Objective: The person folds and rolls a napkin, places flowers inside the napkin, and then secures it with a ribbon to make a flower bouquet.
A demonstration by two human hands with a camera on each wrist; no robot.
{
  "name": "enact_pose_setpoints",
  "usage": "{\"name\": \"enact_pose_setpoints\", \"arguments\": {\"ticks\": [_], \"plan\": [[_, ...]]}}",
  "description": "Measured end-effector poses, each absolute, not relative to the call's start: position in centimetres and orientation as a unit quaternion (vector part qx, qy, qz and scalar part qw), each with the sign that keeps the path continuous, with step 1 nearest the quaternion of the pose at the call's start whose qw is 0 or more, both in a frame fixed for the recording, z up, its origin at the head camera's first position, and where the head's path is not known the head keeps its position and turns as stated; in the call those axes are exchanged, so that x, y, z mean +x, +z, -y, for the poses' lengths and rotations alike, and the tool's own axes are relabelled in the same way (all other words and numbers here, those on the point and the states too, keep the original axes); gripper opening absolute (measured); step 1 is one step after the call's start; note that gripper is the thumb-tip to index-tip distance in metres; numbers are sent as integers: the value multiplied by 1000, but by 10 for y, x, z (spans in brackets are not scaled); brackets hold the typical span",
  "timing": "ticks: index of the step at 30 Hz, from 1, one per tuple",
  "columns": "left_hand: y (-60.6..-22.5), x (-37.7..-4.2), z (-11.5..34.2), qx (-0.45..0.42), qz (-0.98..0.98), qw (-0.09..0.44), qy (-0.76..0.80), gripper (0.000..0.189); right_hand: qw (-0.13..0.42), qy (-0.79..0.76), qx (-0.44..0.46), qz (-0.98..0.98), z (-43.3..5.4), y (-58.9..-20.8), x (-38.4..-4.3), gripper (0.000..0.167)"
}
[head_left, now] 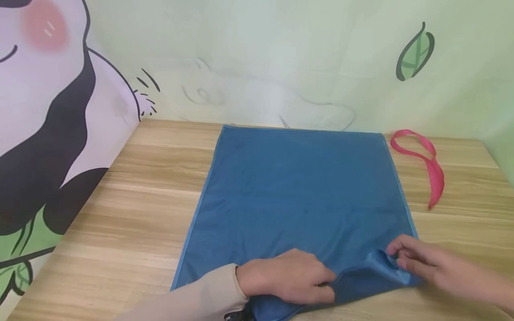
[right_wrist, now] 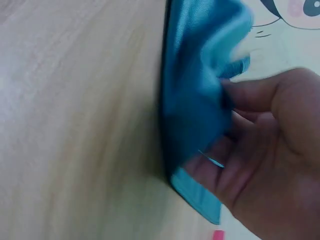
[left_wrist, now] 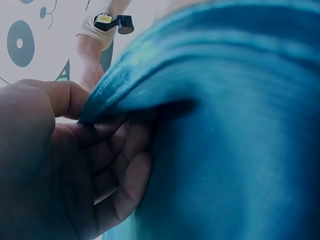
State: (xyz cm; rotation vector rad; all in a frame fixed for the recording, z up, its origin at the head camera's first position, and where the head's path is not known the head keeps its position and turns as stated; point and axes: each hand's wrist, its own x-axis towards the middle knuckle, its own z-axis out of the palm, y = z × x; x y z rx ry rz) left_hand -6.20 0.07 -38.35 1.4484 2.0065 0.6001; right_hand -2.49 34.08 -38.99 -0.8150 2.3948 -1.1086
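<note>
A blue cloth [head_left: 305, 187] with a lighter stitched hem lies spread on the wooden table, its near edge lifted and rumpled. My left hand [head_left: 291, 276] pinches that near edge around its middle. In the left wrist view the hem runs between thumb and fingers of the left hand [left_wrist: 100, 150], and the cloth [left_wrist: 225, 150] bulges up beside them. Close to the near right corner, my right hand [head_left: 421, 261] pinches a raised fold. The right wrist view has the thumb and fingers of the right hand [right_wrist: 265, 135] on the bunched cloth [right_wrist: 200, 100].
A pink ribbon [head_left: 435, 174] with a loop lies on the table right of the cloth. Bare wood of the table [head_left: 132, 214] shows on the left. A wall covering [head_left: 281, 58] with printed cartoon figures stands behind and at the left.
</note>
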Motion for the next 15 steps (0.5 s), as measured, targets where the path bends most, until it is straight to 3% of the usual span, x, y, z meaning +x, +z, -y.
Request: {"name": "enact_pose_setpoints", "arguments": {"ticks": [5, 10, 15], "plan": [[-382, -62, -1, 539, -758, 292, 220, 37, 148, -416, -231, -867, -340, -394, -30, 25], [-381, -62, -1, 535, -763, 292, 215, 38, 159, -411, -214, -872, -342, -395, -32, 29], [-381, -62, 0, 537, -758, 297, 220, 37, 136, -397, -211, -883, -341, -393, -34, 21]]}}
